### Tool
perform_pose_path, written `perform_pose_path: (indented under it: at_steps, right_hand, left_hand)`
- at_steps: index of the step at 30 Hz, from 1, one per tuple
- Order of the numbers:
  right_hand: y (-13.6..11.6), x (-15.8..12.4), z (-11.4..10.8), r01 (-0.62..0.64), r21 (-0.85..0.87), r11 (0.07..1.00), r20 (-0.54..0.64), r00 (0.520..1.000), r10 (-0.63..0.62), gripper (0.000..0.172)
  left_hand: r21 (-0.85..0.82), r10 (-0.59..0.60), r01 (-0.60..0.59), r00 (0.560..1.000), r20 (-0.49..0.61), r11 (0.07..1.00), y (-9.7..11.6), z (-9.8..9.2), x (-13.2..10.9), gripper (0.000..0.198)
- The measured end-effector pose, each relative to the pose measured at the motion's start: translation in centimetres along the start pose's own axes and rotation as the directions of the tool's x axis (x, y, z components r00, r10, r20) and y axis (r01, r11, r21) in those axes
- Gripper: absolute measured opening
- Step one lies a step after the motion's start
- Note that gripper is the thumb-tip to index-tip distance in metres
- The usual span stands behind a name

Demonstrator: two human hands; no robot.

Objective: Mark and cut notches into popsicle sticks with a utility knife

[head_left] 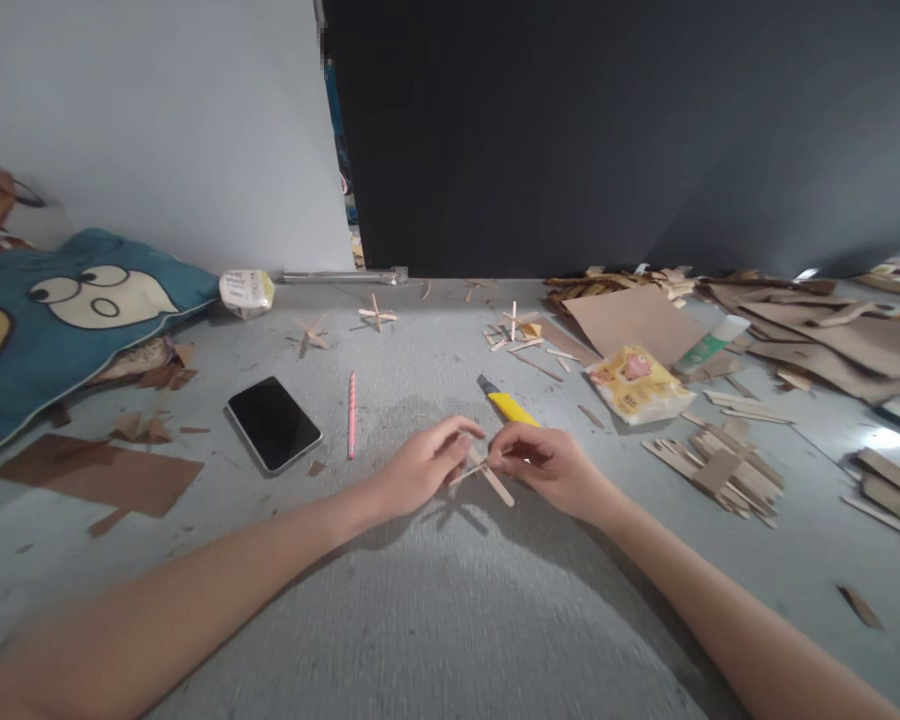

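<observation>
Near the middle of the grey surface, a small cross of pale wooden craft sticks [499, 487] is held between my two hands. My right hand [551, 475] pinches one stick end between thumb and forefinger. On the other side, my left hand [424, 465] has its curved fingers and thumb closed about the upper left of the cross; the exact contact there is partly hidden. Just beyond my right hand lies a yellow utility knife [511, 408], its near end covered by the fingers. A pink striped pencil [352, 415] lies left of my left hand.
A black-screened phone [274, 424] lies at left, near a blue cushion [112, 300]. Similar stick crosses [377, 314] stand farther back. At right are a yellow packet [637, 388], a glue stick [712, 345], a bundle of craft sticks [720, 468] and cardboard pieces [862, 340].
</observation>
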State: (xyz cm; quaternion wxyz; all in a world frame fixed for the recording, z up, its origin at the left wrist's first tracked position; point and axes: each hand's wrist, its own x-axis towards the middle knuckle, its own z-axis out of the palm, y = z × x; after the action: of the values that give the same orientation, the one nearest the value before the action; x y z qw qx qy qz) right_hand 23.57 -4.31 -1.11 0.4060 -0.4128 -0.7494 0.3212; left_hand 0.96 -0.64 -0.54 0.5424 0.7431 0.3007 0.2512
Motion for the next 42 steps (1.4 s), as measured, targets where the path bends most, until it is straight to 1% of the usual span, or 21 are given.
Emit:
perform_pose_path:
  at_steps: [1,2,3,4,5,6,7,8,9,11,14,18,21,25,31,34,37,39,42]
  right_hand:
    - [0.1,-0.2,0.3,-0.013,-0.046,0.999,-0.069,0.998,0.01,0.017]
    - [0.1,-0.4,0.5,-0.021,-0.096,0.995,-0.146,0.989,0.007,0.015]
    - [0.2,-0.6,0.8,-0.024,-0.144,0.989,-0.216,0.976,-0.008,0.013]
    - [0.2,-0.7,1.1,-0.012,-0.187,0.982,-0.268,0.963,-0.04,0.011]
    - [0.2,-0.9,1.3,0.01,-0.223,0.975,-0.3,0.951,-0.079,0.01]
    - [0.1,-1.0,1.5,0.039,-0.255,0.966,-0.319,0.94,-0.122,0.009]
    - [0.1,-1.1,1.7,0.07,-0.285,0.956,-0.329,0.93,-0.166,0.009]
    - [0.0,-1.2,1.9,0.099,-0.313,0.945,-0.332,0.921,-0.206,0.01]
    - [0.0,-1.3,2.1,0.12,-0.34,0.933,-0.332,0.913,-0.239,0.012]
    - [-0.1,-1.4,2.3,0.137,-0.381,0.914,-0.325,0.906,-0.271,0.013]
    - [-0.1,-1.6,2.6,0.128,-0.386,0.913,-0.319,0.911,-0.263,0.013]
    - [-0.1,-1.6,2.5,0.13,-0.331,0.934,-0.298,0.925,-0.235,0.013]
    - [0.0,-1.4,2.1,0.127,-0.311,0.942,-0.266,0.94,-0.214,0.015]
    - [0.0,-1.3,1.6,0.13,-0.311,0.941,-0.262,0.94,-0.217,0.018]
    - [-0.4,-1.5,2.1,0.145,-0.324,0.935,-0.271,0.932,-0.239,0.015]
    - [-0.5,-1.5,2.3,0.131,-0.329,0.935,-0.276,0.934,-0.228,0.014]
    - [-0.6,-1.5,2.2,0.126,-0.336,0.934,-0.279,0.933,-0.226,0.013]
    - [-0.7,-1.5,2.0,0.121,-0.34,0.933,-0.269,0.938,-0.22,0.012]
    - [-0.9,-1.5,1.5,0.12,-0.302,0.946,-0.204,0.961,-0.187,0.015]
  left_hand:
    - [0.071,0.046,-0.041,0.997,-0.068,0.997,0.0,0.0,-0.1,0.038]
    - [0.169,0.114,-0.091,0.984,-0.133,0.981,0.1,0.1,-0.3,0.037]
    - [0.287,0.203,-0.146,0.962,-0.181,0.947,0.1,0.2,-0.4,0.037]
    - [0.416,0.308,-0.205,0.931,-0.198,0.886,0.2,0.3,-0.6,0.04]
    - [0.533,0.416,-0.263,0.89,-0.189,0.804,0.2,0.4,-0.8,0.049]
    - [0.628,0.502,-0.311,0.852,-0.148,0.713,0.3,0.6,-0.9,0.058]
    - [0.699,0.56,-0.343,0.823,-0.098,0.627,0.3,0.7,-1.1,0.063]
    - [0.744,0.589,-0.363,0.806,-0.05,0.56,0.3,0.8,-1.1,0.064]
    - [0.772,0.599,-0.372,0.801,-0.015,0.516,0.3,0.9,-1.2,0.061]
    - [0.795,0.595,-0.367,0.804,0.01,0.483,0.3,0.9,-1.2,0.052]
    - [0.782,0.594,-0.367,0.804,-0.005,0.504,0.1,0.8,-1.2,0.047]
    - [0.717,0.59,-0.385,0.806,-0.045,0.58,-0.2,0.7,-1.2,0.044]
    - [0.653,0.563,-0.394,0.824,-0.06,0.647,-0.5,0.7,-1.2,0.04]
    - [0.596,0.515,-0.365,0.852,-0.096,0.715,-0.8,0.7,-1.2,0.039]
    - [0.58,0.496,-0.356,0.863,-0.098,0.733,-0.7,0.6,-1.3,0.041]
    - [0.579,0.461,-0.324,0.882,-0.102,0.748,-0.5,0.6,-1.4,0.043]
    - [0.57,0.423,-0.293,0.9,-0.106,0.767,-0.4,0.6,-1.3,0.041]
    - [0.565,0.427,-0.296,0.898,-0.111,0.77,-0.4,0.7,-1.2,0.037]
    - [0.55,0.459,-0.333,0.883,-0.104,0.766,-0.6,0.8,-1.0,0.029]
